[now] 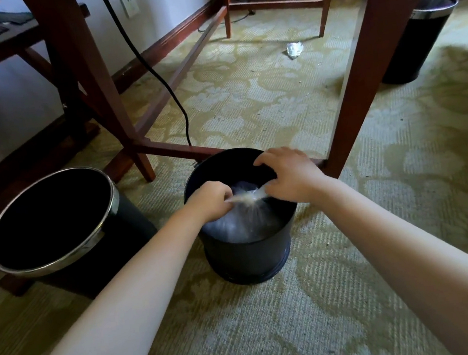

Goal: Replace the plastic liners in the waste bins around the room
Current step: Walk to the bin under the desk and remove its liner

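A small black bin (248, 259) stands on the carpet in front of me. Inside it lies a clear plastic liner (240, 223), gathered into a twisted neck at the top. My left hand (210, 201) grips the left end of that twisted neck. My right hand (287, 176) pinches the right end of the neck with thumb and fingers, its other fingers spread over the bin's far rim. A larger black bin with a chrome rim (108, 219) stands to the left, tilted toward me and with no liner showing.
A third black bin (417, 45) with a liner stands at the far right. Dark wooden table legs (361, 73) and crossbars rise behind the small bin. A black cable (155, 72) hangs down to the floor. Crumpled litter (294, 49) lies on the patterned carpet.
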A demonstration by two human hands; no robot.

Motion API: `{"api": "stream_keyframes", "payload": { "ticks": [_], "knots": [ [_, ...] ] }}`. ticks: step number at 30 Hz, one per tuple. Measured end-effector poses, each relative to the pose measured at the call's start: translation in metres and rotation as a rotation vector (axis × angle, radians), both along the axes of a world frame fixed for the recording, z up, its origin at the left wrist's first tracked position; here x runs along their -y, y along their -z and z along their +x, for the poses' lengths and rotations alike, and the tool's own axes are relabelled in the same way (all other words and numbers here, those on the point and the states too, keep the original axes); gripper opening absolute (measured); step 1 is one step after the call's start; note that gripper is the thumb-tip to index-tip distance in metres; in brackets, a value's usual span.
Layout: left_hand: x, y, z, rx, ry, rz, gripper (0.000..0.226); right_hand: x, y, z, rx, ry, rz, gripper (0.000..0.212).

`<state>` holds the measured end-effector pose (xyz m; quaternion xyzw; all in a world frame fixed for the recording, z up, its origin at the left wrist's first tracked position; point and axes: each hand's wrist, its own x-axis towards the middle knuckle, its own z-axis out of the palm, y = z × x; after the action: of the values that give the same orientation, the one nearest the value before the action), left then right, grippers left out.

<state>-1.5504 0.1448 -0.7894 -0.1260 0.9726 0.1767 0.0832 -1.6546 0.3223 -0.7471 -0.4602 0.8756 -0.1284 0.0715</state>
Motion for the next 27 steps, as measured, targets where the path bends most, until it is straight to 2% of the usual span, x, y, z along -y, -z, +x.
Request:
{"api": "stream_keyframes", "payload": {
  "ticks": [2, 3, 6, 8, 12, 15, 21, 27],
  "knots": [
    [0.006, -0.013, 0.000, -0.077, -0.016, 0.045, 0.026, 0.010, 0.006, 0.006, -0.004, -0.075, 0.147, 0.068],
    [0.010, -0.021, 0.000, -0.117, -0.028, 0.082, 0.029, 0.016, 0.008, 0.008, 0.012, -0.083, 0.187, 0.065],
    [0.016, -0.046, 0.001, -0.197, -0.075, 0.155, 0.018, 0.029, 0.007, 0.008, 0.142, -0.048, 0.059, 0.011],
    [0.020, -0.065, 0.003, -0.226, -0.103, 0.169, 0.016, 0.033, -0.010, 0.000, 0.251, -0.004, -0.070, 0.030],
    [0.033, -0.114, 0.006, -0.324, -0.162, 0.174, 0.027, 0.047, -0.071, -0.015, 0.220, -0.029, -0.223, 0.008],
    [0.040, -0.163, 0.018, -0.417, -0.214, 0.174, 0.036, 0.061, -0.123, -0.011, 0.218, -0.081, -0.312, 0.010],
    [0.053, -0.251, 0.078, -0.550, -0.445, 0.167, 0.011, 0.095, -0.202, 0.035, 0.350, -0.229, -0.455, 0.010],
    [0.058, -0.287, 0.169, -0.550, -0.686, 0.127, 0.013, 0.134, -0.230, 0.109, 0.427, -0.412, -0.486, 0.010]
  ]
}}
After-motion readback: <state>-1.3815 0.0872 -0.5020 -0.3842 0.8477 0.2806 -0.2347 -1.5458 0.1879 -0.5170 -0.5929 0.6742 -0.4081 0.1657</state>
